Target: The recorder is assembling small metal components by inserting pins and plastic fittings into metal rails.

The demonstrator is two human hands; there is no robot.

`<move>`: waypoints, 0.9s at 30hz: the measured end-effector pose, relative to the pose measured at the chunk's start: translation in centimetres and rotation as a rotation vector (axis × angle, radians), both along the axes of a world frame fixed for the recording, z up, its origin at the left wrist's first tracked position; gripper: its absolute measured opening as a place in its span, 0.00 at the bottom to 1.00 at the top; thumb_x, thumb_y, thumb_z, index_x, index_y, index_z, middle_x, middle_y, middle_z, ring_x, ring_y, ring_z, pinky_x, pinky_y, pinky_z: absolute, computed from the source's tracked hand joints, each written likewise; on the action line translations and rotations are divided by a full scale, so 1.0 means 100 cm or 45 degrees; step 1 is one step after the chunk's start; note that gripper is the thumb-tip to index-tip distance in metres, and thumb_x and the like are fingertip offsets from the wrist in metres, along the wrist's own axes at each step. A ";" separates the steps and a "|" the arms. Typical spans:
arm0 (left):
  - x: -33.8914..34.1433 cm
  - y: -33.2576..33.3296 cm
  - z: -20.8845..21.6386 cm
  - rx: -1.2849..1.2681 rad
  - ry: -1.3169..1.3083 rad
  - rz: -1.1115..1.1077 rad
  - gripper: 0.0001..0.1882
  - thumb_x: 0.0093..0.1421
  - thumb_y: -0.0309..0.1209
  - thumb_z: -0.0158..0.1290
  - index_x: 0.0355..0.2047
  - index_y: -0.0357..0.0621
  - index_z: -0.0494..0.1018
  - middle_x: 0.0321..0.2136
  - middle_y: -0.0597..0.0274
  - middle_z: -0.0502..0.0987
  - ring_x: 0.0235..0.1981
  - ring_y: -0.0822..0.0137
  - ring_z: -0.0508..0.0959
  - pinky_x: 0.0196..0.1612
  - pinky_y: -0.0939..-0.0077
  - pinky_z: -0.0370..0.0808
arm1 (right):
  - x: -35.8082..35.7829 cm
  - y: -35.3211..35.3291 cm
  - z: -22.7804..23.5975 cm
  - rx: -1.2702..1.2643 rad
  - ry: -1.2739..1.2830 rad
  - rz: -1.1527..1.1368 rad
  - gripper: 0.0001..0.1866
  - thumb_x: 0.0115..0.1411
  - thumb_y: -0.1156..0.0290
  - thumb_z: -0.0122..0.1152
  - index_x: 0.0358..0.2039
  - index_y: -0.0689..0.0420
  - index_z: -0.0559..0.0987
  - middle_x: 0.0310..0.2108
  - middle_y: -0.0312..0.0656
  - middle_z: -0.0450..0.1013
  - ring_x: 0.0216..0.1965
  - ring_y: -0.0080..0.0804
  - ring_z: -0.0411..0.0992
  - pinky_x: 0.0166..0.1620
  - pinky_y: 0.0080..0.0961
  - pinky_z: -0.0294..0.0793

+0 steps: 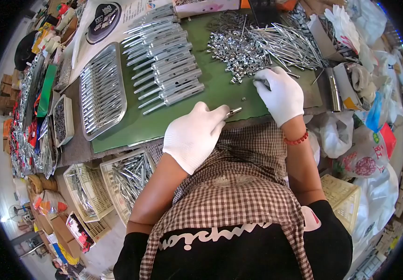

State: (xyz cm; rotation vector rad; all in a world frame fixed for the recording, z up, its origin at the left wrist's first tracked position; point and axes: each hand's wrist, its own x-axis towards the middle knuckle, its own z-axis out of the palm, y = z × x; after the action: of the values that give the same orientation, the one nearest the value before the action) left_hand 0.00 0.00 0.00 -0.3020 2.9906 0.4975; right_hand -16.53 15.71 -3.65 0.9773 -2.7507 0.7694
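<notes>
My left hand (196, 135), in a white knit glove, is closed around a silver metal rod-like piece (233, 111); only its tip shows beyond the fingers. My right hand (283, 95), also gloved, is at the near right side of a heap of small shiny metal fittings (238, 51). Its thumb and fingers curl toward each other, and anything between the tips is too small to make out. One loose fitting (244, 99) lies on the green mat (220, 95) between my hands. Long thin metal pins (287, 46) are piled beyond my right hand.
Silver tubular parts with pointed rods (171, 77) lie in a column left of the heap. A metal tray (122, 100) of rods sits farther left, beside a small box of dark pieces (63, 119). Crates of metal parts (129, 175) stand below the table's left edge; plastic bags (369, 154) crowd the right.
</notes>
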 end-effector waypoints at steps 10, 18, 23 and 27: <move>-0.040 0.008 -0.008 -0.056 0.152 -0.070 0.11 0.66 0.38 0.47 0.47 0.59 0.73 0.28 0.54 0.74 0.26 0.50 0.78 0.28 0.58 0.75 | 0.005 0.020 0.002 -0.359 -0.113 0.152 0.05 0.55 0.70 0.66 0.33 0.52 0.82 0.32 0.39 0.76 0.31 0.37 0.76 0.36 0.28 0.75; -0.021 0.016 -0.005 -0.023 0.087 -0.030 0.12 0.65 0.38 0.48 0.48 0.59 0.73 0.28 0.55 0.75 0.26 0.49 0.78 0.28 0.58 0.76 | 0.032 0.018 0.006 -0.340 -0.260 0.336 0.06 0.53 0.71 0.67 0.33 0.52 0.83 0.29 0.39 0.75 0.28 0.37 0.76 0.32 0.29 0.75; -0.020 0.016 -0.005 0.016 0.108 -0.023 0.12 0.65 0.37 0.49 0.48 0.59 0.73 0.29 0.55 0.75 0.26 0.49 0.78 0.29 0.58 0.76 | 0.036 0.015 0.005 -0.265 -0.095 0.335 0.04 0.52 0.72 0.67 0.30 0.51 0.82 0.29 0.38 0.75 0.28 0.40 0.76 0.31 0.32 0.74; -0.019 0.015 -0.007 0.004 0.137 -0.036 0.12 0.64 0.37 0.49 0.48 0.58 0.73 0.28 0.55 0.74 0.26 0.50 0.78 0.28 0.58 0.76 | 0.038 0.012 0.003 -0.260 -0.107 0.340 0.04 0.52 0.72 0.67 0.29 0.51 0.82 0.28 0.38 0.75 0.27 0.41 0.75 0.30 0.33 0.74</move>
State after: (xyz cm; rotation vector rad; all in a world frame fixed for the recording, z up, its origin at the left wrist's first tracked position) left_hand -1.94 1.51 -0.69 -0.2396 3.0928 0.5324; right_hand -12.73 16.92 -3.33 1.3091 -2.5714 1.1308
